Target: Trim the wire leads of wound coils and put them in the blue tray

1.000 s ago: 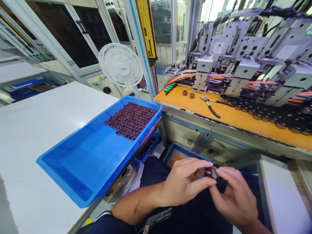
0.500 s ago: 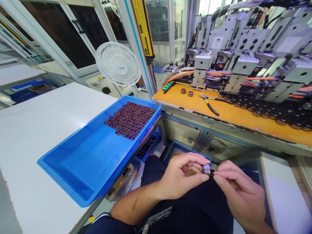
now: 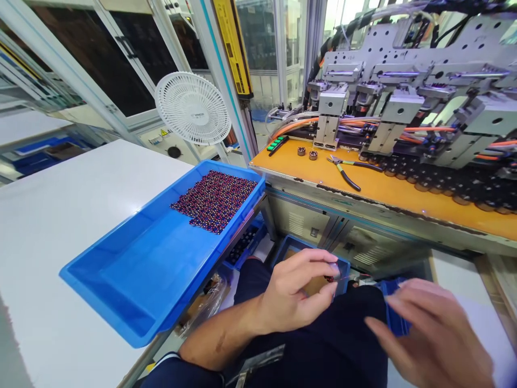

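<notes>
Between its thumb and fingers, my left hand (image 3: 297, 291) holds a small metal cylinder part (image 3: 333, 271) above my lap. A thin reddish wire seems to stretch rightward from that part. My right hand (image 3: 432, 328), blurred by motion, is apart from it at the lower right, fingers spread and nothing visible in them. On the white table, a blue tray (image 3: 133, 269) carries a layer of small dark red and black parts (image 3: 218, 200) at its far end.
Pliers (image 3: 345, 171), two small round parts (image 3: 307, 153) and a green-and-black item (image 3: 278, 144) lie on the orange bench (image 3: 283, 161). Machine heads (image 3: 331, 108) stand behind. A white fan (image 3: 194, 108) is beyond the tray. Blue bins sit below the bench.
My right hand has left the small part and moved right, its fingers opening. My left hand keeps the part, slightly left of before. The machine heads' upper sections have shifted.
</notes>
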